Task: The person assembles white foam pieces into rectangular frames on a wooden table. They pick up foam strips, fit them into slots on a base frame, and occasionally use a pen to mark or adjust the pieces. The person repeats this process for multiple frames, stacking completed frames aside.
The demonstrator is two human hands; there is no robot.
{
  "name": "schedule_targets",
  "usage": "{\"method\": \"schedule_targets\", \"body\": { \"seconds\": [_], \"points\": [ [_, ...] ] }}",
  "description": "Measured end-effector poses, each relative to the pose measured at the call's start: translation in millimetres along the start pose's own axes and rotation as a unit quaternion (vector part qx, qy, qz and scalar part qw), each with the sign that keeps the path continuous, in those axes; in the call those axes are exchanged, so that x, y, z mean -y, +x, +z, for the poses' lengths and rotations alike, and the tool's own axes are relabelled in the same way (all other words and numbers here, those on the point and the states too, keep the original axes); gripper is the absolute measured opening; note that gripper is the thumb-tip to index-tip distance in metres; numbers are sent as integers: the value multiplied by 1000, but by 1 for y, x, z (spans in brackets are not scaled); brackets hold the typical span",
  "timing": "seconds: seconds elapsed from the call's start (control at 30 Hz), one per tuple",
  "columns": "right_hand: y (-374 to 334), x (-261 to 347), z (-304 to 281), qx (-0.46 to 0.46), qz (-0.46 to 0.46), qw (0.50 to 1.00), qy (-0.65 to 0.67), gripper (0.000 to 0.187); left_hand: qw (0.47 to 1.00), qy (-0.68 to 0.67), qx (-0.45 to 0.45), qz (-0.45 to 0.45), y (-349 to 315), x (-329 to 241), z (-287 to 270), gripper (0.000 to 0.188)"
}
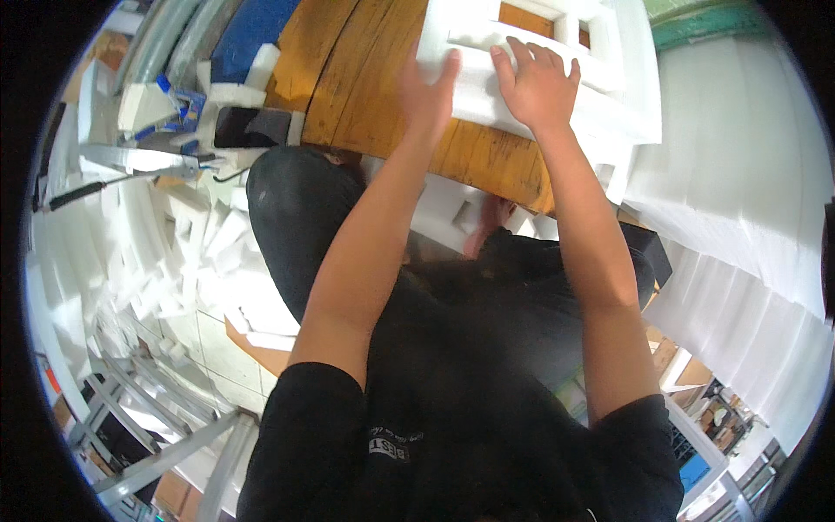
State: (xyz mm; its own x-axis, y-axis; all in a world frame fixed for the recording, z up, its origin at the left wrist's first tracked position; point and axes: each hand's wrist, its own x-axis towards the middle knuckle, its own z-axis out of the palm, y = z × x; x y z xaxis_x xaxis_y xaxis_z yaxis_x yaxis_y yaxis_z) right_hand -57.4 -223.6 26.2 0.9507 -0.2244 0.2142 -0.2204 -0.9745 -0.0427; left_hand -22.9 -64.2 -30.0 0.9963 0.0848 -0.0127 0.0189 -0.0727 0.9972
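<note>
The right grip [537, 87], a bare hand, lies palm down with its fingers apart on the white foam frame [600, 106]. The left grip [428, 94] is at the frame's left edge, thumb against the foam; its fingers are blurred, so I cannot tell whether it clamps the foam or only touches it. The one frame lies on the right part of the table [365, 78], and wood shows through two openings in it; the right grip hides some of its near bar.

Just beside the table's left edge is one dark flat slab [250, 128], with one blue-and-white tool [184, 106] farther left. One blue thing [254, 35] stands beside the table's far left part. One raised knee [300, 217] covers the space before the table's near left corner, and one bare foot [494, 222] shows below its near edge.

Well left of the table, white foam scraps [156, 244] lie heaped, too many to count. Close right of the table, white foam sheets [739, 148] fill the side; their number cannot be told.
</note>
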Motion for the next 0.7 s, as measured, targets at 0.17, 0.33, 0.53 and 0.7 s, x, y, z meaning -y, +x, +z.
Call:
{"method": "schedule_targets", "body": {
  "seconds": [0.17,0.33,0.53,0.7],
  "points": [
    [-4,-2,-4,-7,9,1000,25,67,994,-97,-4,-43,4,-15,-12,43],
    [-4,0,-4,-4,12,1000,18,68,999,47,-5,-5,12,-14,-22,47],
    [-2,2,-8,21,24,999,3,68,999,-11,-36,16,13,-5,-17,48],
    [-3,2,-5,15,21,1000,-8,67,1000,-14,-13,-23,9,-11,-17,50]
  ]
}}
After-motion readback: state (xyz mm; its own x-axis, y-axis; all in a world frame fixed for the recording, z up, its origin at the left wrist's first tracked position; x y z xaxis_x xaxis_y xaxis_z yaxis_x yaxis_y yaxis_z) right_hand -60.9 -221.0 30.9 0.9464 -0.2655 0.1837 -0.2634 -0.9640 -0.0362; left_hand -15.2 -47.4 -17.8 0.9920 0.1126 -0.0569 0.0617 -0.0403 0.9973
